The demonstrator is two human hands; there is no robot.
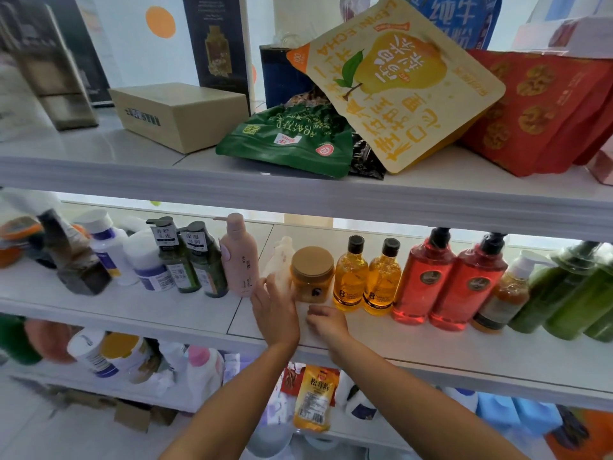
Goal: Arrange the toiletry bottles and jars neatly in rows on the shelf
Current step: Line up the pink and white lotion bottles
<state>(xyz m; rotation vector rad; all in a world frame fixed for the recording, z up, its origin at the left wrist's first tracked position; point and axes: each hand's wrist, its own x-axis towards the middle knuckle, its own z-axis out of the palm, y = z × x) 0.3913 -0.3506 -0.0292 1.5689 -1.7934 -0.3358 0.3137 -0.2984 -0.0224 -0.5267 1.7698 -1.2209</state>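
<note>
Left hand (275, 315) straight-fingered over the base of a blurred pale bottle (282, 255); right hand (328, 323) loosely curled, empty.

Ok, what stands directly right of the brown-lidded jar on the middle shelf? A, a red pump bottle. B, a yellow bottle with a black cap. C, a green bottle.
B: the yellow bottle with a black cap stands immediately right of the jar.
</note>
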